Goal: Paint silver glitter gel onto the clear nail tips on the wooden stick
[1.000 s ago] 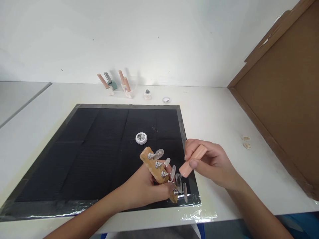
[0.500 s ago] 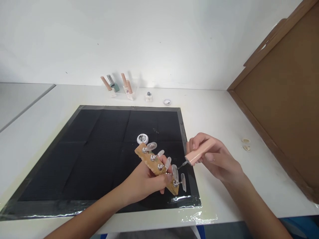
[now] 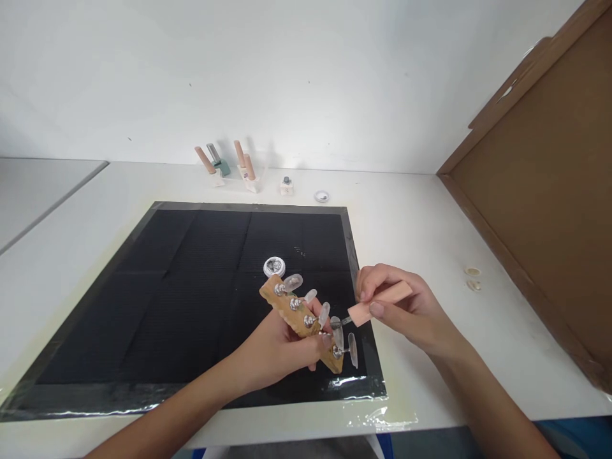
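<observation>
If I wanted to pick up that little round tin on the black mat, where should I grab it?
Pinch the round tin across its rim from straight above. It lies flat and low on the black mat, so only its short sides offer grip, and the wooden nail-tip holder in the left hand crowds its near side.

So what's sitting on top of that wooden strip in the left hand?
Five clear nail tips on silver pegs stand in a row along the wooden strip. The left hand grips it from below, so its underside is hidden.

right hand (image 3: 406, 312) | lowered | brush (image 3: 377, 303) tip reached fourth nail tip (image 3: 336, 324)
</observation>
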### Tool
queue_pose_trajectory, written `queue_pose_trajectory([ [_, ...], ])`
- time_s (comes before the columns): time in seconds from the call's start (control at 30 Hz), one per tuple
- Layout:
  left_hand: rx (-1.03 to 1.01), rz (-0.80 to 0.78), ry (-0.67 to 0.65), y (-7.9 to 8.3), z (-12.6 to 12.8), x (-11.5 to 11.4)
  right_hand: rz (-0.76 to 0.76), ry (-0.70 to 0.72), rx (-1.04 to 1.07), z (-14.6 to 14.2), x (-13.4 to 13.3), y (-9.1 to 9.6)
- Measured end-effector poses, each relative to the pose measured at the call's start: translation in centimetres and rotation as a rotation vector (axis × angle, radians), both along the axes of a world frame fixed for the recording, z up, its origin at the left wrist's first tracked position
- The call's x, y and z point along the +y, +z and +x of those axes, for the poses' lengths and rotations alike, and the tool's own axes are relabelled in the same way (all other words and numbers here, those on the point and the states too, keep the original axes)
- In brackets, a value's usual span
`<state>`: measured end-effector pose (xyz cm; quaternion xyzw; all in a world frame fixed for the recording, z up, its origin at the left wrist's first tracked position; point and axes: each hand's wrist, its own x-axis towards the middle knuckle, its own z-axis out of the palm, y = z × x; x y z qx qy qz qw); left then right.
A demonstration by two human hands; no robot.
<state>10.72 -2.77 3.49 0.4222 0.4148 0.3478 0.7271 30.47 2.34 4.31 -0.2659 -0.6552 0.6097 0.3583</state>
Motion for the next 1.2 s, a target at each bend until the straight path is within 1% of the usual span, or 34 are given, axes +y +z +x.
queue_pose_trajectory([
  [0.07,0.005,0.000,-0.007,0.0,0.0,0.1,0.023,-0.035,0.005,0.1,0.0,0.0],
  [0.17,0.005,-0.001,-0.021,0.0,-0.1,0.1,0.026,-0.048,0.093,0.3,0.1,-0.3],
  [0.23,0.008,0.005,-0.031,0.1,-0.1,0.1,-0.008,-0.004,0.149,0.4,0.1,-0.5],
  [0.33,0.007,0.027,-0.051,0.1,-0.1,0.0,-0.051,0.068,0.129,0.4,0.1,-0.5],
  [0.47,0.012,0.045,-0.086,0.0,-0.3,-0.1,-0.015,0.115,0.078,0.0,0.1,-0.2],
  [0.53,0.040,0.059,-0.107,-0.1,-0.5,-0.1,0.005,0.087,0.048,-0.3,0.1,0.1],
  [0.67,0.085,0.073,-0.130,-0.2,-0.6,-0.1,0.079,-0.043,-0.041,-0.5,0.0,0.3],
  [0.77,0.103,0.076,-0.136,-0.1,-0.6,0.0,0.103,-0.107,-0.006,-0.4,0.1,0.1],
  [0.83,0.116,0.082,-0.136,0.0,-0.6,0.0,0.063,-0.074,0.075,-0.3,0.1,0.0],
  [0.9,0.126,0.087,-0.138,0.0,-0.6,0.0,0.039,0.015,0.132,-0.2,0.1,-0.1],
  [0.97,0.137,0.095,-0.148,-0.1,-0.6,0.0,0.051,0.087,0.118,-0.3,0.0,0.0],
  [1.0,0.144,0.098,-0.154,-0.1,-0.7,0.0,0.066,0.096,0.090,-0.3,-0.1,0.0],
  [1.07,0.149,0.106,-0.163,-0.1,-0.7,0.0,0.091,0.074,0.022,-0.5,-0.2,0.2],
  [1.2,0.157,0.126,-0.168,-0.1,-0.7,-0.1,0.129,-0.033,-0.055,-0.8,-0.3,0.4],
])
